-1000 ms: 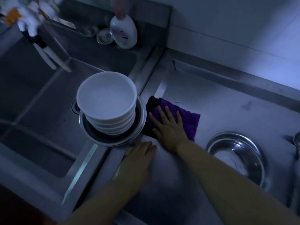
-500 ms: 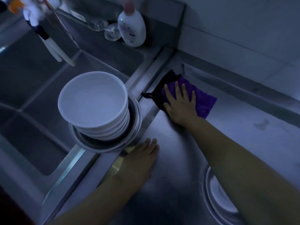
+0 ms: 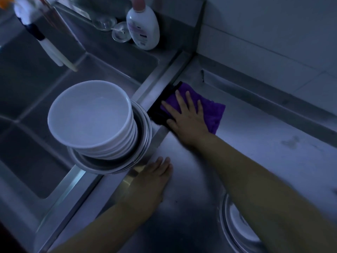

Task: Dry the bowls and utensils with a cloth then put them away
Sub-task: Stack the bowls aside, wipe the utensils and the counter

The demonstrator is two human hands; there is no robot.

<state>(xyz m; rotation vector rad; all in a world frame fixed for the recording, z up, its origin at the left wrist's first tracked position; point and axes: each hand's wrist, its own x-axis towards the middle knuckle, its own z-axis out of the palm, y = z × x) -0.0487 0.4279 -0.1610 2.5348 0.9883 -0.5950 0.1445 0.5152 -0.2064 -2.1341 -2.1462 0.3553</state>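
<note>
Right hand flat on the purple cloth, left hand resting on the counter.

I am seeing my right hand [image 3: 187,121] pressing the purple cloth [image 3: 211,110] against the steel counter [image 3: 264,161], its grip released with fingers spread straight, right beside the raised ridge that divides the counter from the sink [image 3: 36,110]. My left hand [image 3: 151,181] is lying palm down on the counter near the front, fingers straight, grasping nothing. A stack of white bowls [image 3: 91,117] is sitting in nested metal dishes [image 3: 144,143] over the sink's edge, just beside my left fingertips. A metal bowl [image 3: 235,227] is lying partly under my right forearm. A white bottle [image 3: 144,30] is standing at the back of the sink.
</note>
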